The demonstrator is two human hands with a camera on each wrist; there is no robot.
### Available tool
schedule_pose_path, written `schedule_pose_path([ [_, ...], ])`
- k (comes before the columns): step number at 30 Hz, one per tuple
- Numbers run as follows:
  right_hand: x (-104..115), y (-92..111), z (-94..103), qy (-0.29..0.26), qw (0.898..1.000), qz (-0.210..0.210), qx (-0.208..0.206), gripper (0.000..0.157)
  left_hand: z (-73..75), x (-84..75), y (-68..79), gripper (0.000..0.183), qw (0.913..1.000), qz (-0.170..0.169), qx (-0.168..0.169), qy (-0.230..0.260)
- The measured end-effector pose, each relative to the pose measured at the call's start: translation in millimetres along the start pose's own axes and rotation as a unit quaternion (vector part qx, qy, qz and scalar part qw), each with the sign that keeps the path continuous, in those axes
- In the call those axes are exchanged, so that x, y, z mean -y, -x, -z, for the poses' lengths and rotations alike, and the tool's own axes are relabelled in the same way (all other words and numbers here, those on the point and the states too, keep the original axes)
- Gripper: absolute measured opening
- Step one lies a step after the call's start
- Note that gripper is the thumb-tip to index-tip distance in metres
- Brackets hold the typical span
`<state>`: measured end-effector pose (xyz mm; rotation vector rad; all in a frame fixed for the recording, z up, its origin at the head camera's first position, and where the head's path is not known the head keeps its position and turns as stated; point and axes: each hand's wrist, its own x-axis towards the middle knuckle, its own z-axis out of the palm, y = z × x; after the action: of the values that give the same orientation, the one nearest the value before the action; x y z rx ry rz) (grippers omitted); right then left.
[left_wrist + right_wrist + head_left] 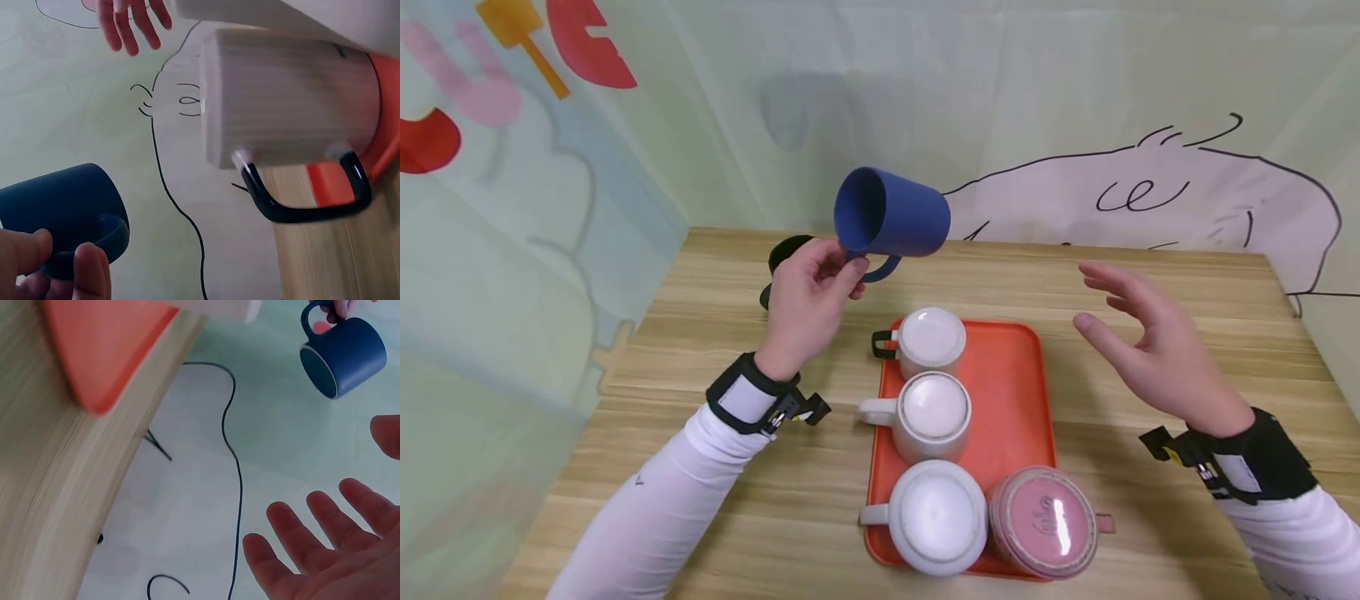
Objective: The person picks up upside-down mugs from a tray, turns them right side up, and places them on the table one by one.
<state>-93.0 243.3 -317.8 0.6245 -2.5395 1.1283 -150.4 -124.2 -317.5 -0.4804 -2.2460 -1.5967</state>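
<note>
My left hand [808, 304] pinches the handle of a blue mug [910, 212], which is held on its side in the air beyond the tray, mouth toward the left. In the left wrist view the mug [69, 206] shows its handle between thumb and fingers. My right hand [1165, 350] hovers to the right of the tray with spread, relaxed fingers, holding nothing. On the red tray [1007, 392] several mugs stand upside down: a white mug with a black handle [931, 340], two more white mugs [934, 412] in the left column, and a pink mug [1045, 525] at near right.
Behind my left hand a dark mug [786, 250] on the wooden table [700, 350] is partly hidden. A printed cloth backdrop [1037, 100] rises behind the table's far edge and along its left side.
</note>
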Motion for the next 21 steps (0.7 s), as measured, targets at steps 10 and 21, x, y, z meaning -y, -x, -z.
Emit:
schedule_pose_path([
  [10, -17, 16, 11.4, 0.088, 0.996, 0.008, 0.027, 0.064, 7.2, 19.4, 2.6, 0.016, 0.9967, 0.008, -0.003, -0.081],
  [21, -29, 30, 15.3, 0.132, 0.989, -0.028, 0.063, 0.067, 6.2, 35.2, 4.8, 0.019, 0.9779, 0.016, 0.007, -0.208],
])
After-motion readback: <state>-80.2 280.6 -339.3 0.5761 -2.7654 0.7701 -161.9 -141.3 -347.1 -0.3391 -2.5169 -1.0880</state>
